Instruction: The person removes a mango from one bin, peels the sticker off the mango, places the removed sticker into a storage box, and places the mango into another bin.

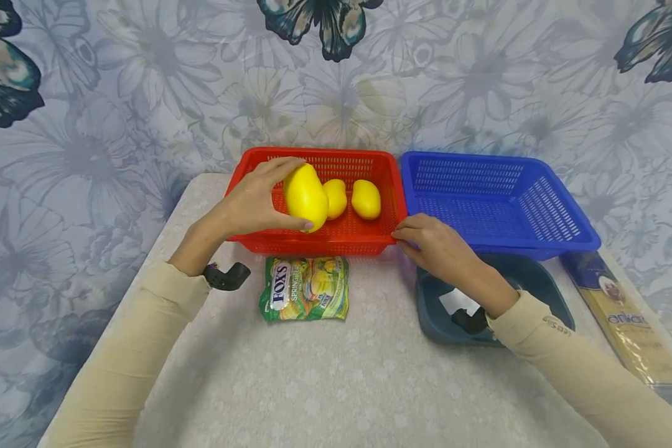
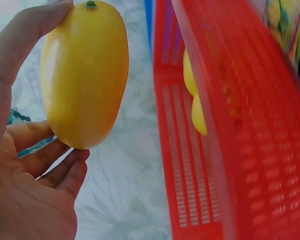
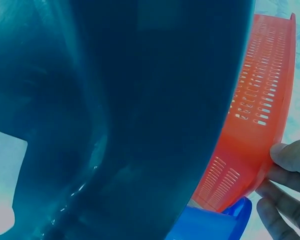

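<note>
A smooth yellow mango (image 1: pixel 305 198) with a small green stem end is gripped between the thumb and fingers of my left hand (image 1: pixel 256 200). It is held over the left part of the red basket (image 1: pixel 364 239); in the left wrist view the mango (image 2: pixel 85 75) shows beside the basket wall. Two more yellow mangoes lie inside: one mango (image 1: pixel 336 198) partly behind the held one, another mango (image 1: pixel 366 200) to its right. My right hand (image 1: pixel 434 246) pinches the basket's front right corner, thumb (image 3: pixel 292 156) at the rim in the right wrist view.
A blue basket (image 1: pixel 560 239) adjoins the red one on the right. In front of it stands a dark teal tub (image 1: pixel 442 333) with a white piece (image 1: pixel 458 301) inside. A green Fox's candy bag (image 1: pixel 305 289) lies before the red basket. At the far right lies a gold-and-blue packet (image 1: pixel 627 317).
</note>
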The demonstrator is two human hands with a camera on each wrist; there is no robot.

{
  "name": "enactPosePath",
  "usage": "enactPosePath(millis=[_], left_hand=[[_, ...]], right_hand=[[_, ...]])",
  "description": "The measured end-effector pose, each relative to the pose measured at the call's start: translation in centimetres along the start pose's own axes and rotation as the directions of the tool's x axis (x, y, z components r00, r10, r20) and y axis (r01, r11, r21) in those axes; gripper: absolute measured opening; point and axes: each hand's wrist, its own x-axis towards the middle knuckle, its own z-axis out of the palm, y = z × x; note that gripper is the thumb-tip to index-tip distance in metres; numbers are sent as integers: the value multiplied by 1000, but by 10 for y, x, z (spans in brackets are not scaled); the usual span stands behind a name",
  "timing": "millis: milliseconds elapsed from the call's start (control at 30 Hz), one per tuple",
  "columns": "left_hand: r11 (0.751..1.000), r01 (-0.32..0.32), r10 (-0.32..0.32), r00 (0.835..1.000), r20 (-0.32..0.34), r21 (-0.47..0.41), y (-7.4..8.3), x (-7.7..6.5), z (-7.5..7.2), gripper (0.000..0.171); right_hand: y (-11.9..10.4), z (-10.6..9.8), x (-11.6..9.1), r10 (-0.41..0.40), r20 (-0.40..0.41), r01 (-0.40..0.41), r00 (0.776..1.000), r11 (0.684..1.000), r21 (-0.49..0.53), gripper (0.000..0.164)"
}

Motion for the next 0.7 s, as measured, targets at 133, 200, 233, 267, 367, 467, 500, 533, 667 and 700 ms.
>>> enactPosePath(millis=[133,200,233,267,367,467,500,533,667,700], left_hand=[[1000,17,-17,1000,19,26,-13,14,-8,105],[999,28,-29,999,32,41,-19,21,-11,105],[998,32,-34,999,39,45,-21,25,-12,105],[998,35,-38,998,43,50,-24,29,-13,105],[997,46,-50,997,63,63,-31,41,-14,104],[996,51,-58,995,86,78,-38,52,-13,104],[995,54,-62,993,97,83,-41,56,-13,104],[995,57,-66,992,110,88,-43,59,-12,103],[992,53,-72,983,167,115,-49,70,-9,101],[991,50,-73,981,182,125,-51,73,-8,101]], right_hand=[[-2,0,1,0,7,0,1000,1000,-3,22],[-2,0,1,0,10,0,1000,1000,-5,22],[-2,0,1,0,11,0,1000,1000,-6,22],[-2,0,0,0,10,0,1000,1000,-7,22],[-1,0,-1,-3,3,3,1000,1000,-7,22],[-1,-1,-2,-2,-4,2,1000,1000,-5,21],[-1,-1,-2,-1,-4,1,1000,1000,-4,21],[-1,-1,-1,1,-4,-1,1000,1000,-3,22],[-2,0,0,4,-4,-4,1000,1000,1,22],[-2,0,0,3,-5,-3,1000,1000,1,22]])
